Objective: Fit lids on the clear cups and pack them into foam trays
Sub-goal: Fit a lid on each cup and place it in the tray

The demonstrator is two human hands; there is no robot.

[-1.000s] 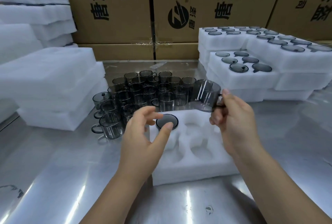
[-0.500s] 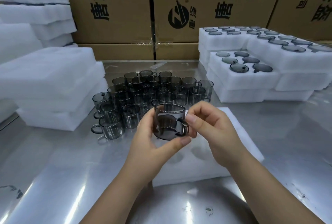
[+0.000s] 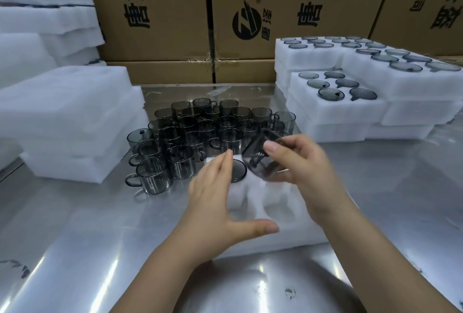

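We logged the front tray (image 3: pixel 295 235) as barely started: one packed cup (image 3: pixel 238 171) sat lidded in its far-left pocket, and the other pockets we could see were empty. The right hand (image 3: pixel 304 162) pinched a tilted cup (image 3: pixel 259 162) just above the tray beside that one, too blurred for us to tell if a lid was on, while the left hand (image 3: pixel 215 202) hung spread over the tray, holding nothing. Many loose cups (image 3: pixel 190 137) remained on the bench (image 3: pixel 100 237), and filled trays (image 3: pixel 333 112) were stacked at right.
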